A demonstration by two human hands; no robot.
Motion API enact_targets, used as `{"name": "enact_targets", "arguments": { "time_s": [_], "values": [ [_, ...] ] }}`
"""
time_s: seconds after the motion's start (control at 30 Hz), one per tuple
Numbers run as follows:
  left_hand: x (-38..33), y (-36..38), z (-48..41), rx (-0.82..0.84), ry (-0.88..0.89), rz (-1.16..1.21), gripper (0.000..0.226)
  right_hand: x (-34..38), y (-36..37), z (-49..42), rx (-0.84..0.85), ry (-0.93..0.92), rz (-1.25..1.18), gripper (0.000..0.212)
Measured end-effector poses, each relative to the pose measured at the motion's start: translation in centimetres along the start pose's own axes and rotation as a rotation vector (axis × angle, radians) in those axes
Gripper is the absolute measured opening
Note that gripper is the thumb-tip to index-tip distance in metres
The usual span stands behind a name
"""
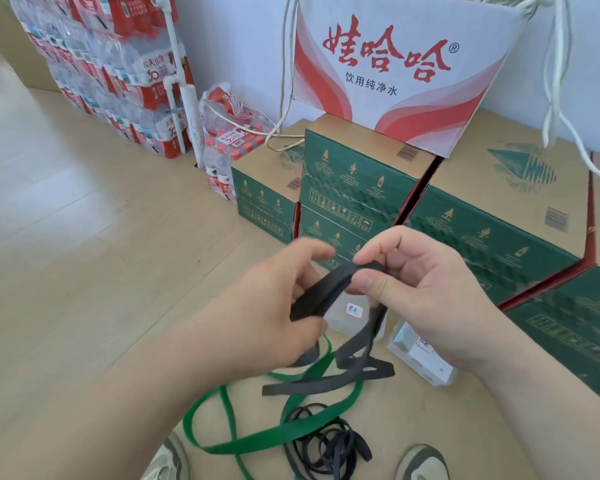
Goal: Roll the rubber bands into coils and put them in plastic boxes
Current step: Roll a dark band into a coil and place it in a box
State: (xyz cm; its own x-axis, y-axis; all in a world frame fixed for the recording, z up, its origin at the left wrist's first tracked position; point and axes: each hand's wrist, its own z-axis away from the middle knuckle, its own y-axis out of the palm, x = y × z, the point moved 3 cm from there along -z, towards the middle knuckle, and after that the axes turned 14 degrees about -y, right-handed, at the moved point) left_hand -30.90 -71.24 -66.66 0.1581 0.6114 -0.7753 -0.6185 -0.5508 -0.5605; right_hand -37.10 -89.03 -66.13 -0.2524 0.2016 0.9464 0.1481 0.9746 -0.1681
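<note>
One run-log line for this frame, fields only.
phase: coil start | left hand: grips grey band | right hand: pinches its folded end | green band, thin black bands: on floor | boxes: on floor

Both hands hold a dark grey rubber band (329,289) above the floor. The left hand (274,306) grips a doubled stretch, and the right hand (430,299) pinches the fold. The band's slack trails onto a green band (257,441). Thin black bands (329,445) lie tangled between two shoes (423,462). Two clear plastic boxes (420,358) stand beside green cartons (354,188).
</note>
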Motion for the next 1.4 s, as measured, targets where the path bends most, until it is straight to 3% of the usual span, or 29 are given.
{"name": "enact_targets", "arguments": {
  "time_s": [0.07, 0.23, 0.33, 0.4, 0.57, 0.7, 0.83, 1.0, 1.13, 1.27, 1.4],
  "values": [
    [0.1, 0.7, 0.0, 0.014, -0.038, -0.155, 0.039, 0.0, 0.0, -0.1, -0.014, -0.016, 0.013, 0.014],
    [0.4, -0.2, 0.0, -0.013, -0.090, -0.180, 0.023, -0.6, -1.6, -0.5, -0.178, 0.017, 0.092, 0.013],
    [0.3, -1.5, 0.5, -0.156, -0.044, -0.140, 0.036, -2.0, -3.1, -0.4, -0.040, 0.176, 0.170, 0.009],
    [-0.1, -1.9, 0.9, -0.227, 0.013, -0.061, 0.035, -2.5, -2.8, 0.0, 0.108, 0.254, 0.091, 0.015],
    [-1.1, -0.8, 1.3, -0.198, 0.104, 0.055, 0.022, -1.5, 0.4, 0.0, 0.245, 0.168, -0.132, 0.033],
    [-0.7, -1.0, 0.6, -0.175, 0.035, 0.095, 0.023, -0.9, 0.7, -0.6, 0.147, 0.090, -0.123, 0.031],
    [-0.2, -0.9, 0.1, 0.007, -0.015, 0.078, 0.027, -0.4, 0.8, -0.2, 0.169, 0.072, -0.057, 0.020],
    [0.0, -1.4, 0.3, -0.015, 0.021, -0.085, 0.046, -0.7, -0.8, -0.4, 0.005, 0.061, -0.006, 0.016],
    [-0.2, -2.0, 0.4, -0.124, 0.058, -0.066, 0.043, -0.9, -1.3, -0.5, 0.020, 0.099, 0.051, 0.016],
    [-0.1, -3.3, 0.6, -0.313, 0.104, -0.016, 0.023, -1.6, -1.4, -0.3, 0.118, 0.155, 0.228, 0.019],
    [-0.9, -2.9, 0.8, -0.383, 0.263, 0.009, 0.016, -1.0, 0.0, 0.4, 0.223, 0.206, 0.104, 0.024]
  ]
}}
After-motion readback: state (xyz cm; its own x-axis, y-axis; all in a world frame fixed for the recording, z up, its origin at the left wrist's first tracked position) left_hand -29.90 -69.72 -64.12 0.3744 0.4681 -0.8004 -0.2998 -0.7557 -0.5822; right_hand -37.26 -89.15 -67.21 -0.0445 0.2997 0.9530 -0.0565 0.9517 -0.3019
